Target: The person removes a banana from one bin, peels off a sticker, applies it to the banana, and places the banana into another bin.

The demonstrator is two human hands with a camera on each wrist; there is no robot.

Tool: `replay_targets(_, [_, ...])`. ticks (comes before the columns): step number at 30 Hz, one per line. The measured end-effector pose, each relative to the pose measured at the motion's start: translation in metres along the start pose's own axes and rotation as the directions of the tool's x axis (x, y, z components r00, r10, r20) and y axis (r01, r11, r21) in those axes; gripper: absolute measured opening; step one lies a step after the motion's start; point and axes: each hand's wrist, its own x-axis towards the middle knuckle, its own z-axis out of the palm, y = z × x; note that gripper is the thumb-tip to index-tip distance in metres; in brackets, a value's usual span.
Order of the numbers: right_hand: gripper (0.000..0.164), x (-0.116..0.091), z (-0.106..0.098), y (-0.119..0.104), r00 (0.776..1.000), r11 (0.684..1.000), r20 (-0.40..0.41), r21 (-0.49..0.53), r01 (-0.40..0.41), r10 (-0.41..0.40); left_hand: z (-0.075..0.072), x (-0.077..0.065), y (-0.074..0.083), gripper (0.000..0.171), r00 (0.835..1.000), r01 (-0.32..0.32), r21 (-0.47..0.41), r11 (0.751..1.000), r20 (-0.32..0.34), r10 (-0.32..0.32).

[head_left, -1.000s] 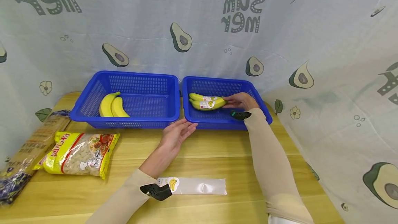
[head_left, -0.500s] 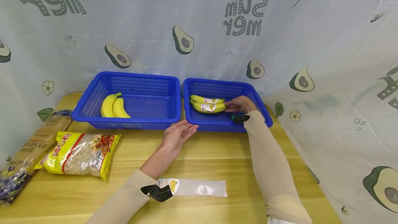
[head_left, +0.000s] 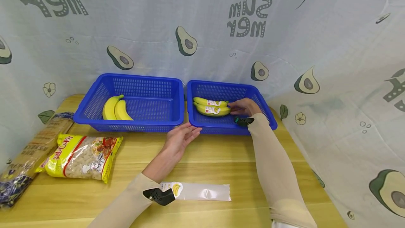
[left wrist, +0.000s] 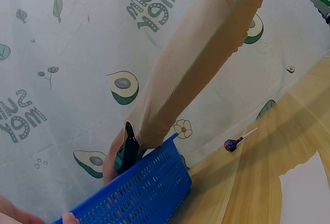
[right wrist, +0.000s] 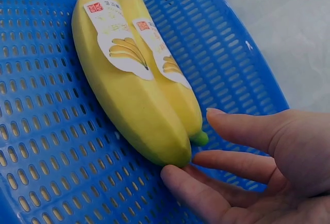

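Observation:
Two yellow bananas (right wrist: 136, 95), each with a white printed label, lie side by side in the right blue basket (head_left: 234, 129). My right hand (head_left: 245, 107) is inside this basket at their right end. In the right wrist view, its fingers are spread, with one fingertip touching the near banana's tip and the thumb apart from both bananas. My left hand (head_left: 180, 136) touches the front left corner of the same basket's rim, its fingers mostly straight. Only a fingertip (left wrist: 69, 219) and part of that hand show in the left wrist view.
The left blue basket (head_left: 133, 121) holds two unlabelled bananas (head_left: 115, 108). A yellow food bag (head_left: 82, 157) and a long brown package (head_left: 38, 147) lie at the left. A clear banana-print strip (head_left: 202, 191) lies in front. A lollipop (left wrist: 234, 144) lies by the right basket.
The labelled bananas have settled slightly lower in the basket, and my right hand has come down slightly with them. My left hand stays at the basket corner. The head view has shifted a little.

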Motion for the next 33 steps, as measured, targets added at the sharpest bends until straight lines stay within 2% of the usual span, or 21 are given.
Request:
replay_targets(5, [0.048, -0.005, 0.001, 0.000, 1.000, 1.000, 0.002, -0.011, 0.028, -0.028, -0.001, -0.001, 0.001, 0.041, 1.000, 0.001, 0.002, 1.000, 0.008, -0.001])
replay_targets(13, [0.057, -0.009, 0.000, 0.001, 1.000, 0.997, -0.013, -0.078, 0.024, -0.025, -0.005, -0.002, 0.002, 0.043, 1.000, 0.012, 0.015, 1.000, 0.015, -0.013])
replay_targets(20, [0.065, -0.011, -0.003, -0.003, 0.995, 0.999, -0.092, -0.032, 0.038, -0.041, -0.008, -0.008, 0.005, 0.045, 0.997, 0.036, 0.059, 0.998, 0.062, -0.040])
replay_targets(24, [0.071, -0.017, -0.007, -0.009, 0.990, 0.995, -0.101, -0.025, 0.101, -0.103, -0.013, -0.015, 0.007, 0.045, 0.992, 0.047, 0.121, 0.992, 0.112, -0.061])
replay_targets(28, [0.072, -0.025, -0.011, -0.016, 0.977, 0.979, -0.075, 0.020, 0.201, -0.199, -0.019, -0.027, 0.012, 0.043, 0.984, 0.034, 0.192, 0.981, 0.163, -0.066])
replay_targets(33, [0.067, -0.035, -0.012, -0.024, 0.950, 0.949, -0.042, 0.037, 0.312, -0.310, -0.027, -0.044, 0.023, 0.035, 0.976, -0.058, 0.315, 0.947, 0.217, -0.013])
